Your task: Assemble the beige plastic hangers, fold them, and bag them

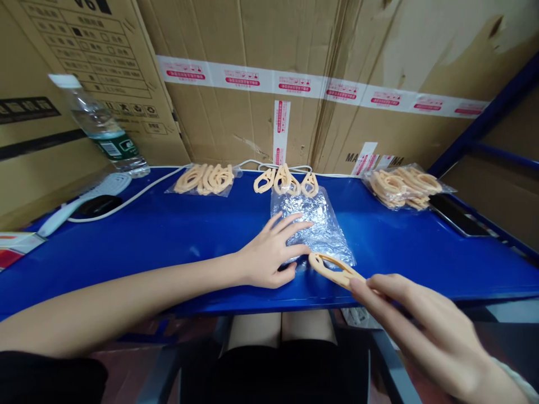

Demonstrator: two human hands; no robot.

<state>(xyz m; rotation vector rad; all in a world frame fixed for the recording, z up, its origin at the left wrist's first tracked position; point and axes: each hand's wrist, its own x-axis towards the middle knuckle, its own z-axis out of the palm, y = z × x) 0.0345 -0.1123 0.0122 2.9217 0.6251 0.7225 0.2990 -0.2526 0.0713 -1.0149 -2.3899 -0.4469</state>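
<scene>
My left hand [273, 249] lies with its fingers spread on a clear plastic bag [322, 216], which rests flat on the blue table. In my right hand [425, 328], at the front edge, a beige plastic piece that looks like a folding hanger [334, 269] is pinched between thumb and fingers. Its rounded end comes close to my left index finger and the bag's lower part. Behind the bag lie several loose beige hangers [286, 182] of the same sort. Whether anything is inside the bag is hard to tell through the glare.
Bagged beige hangers lie at back left [204, 179] and at right [402, 186], beside a dark phone [458, 216]. A water bottle [112, 140], a pale hairbrush [84, 205] and a white cable [138, 203] are on the left. Cardboard [252, 123] walls the back; a blue metal frame [484, 120] stands right.
</scene>
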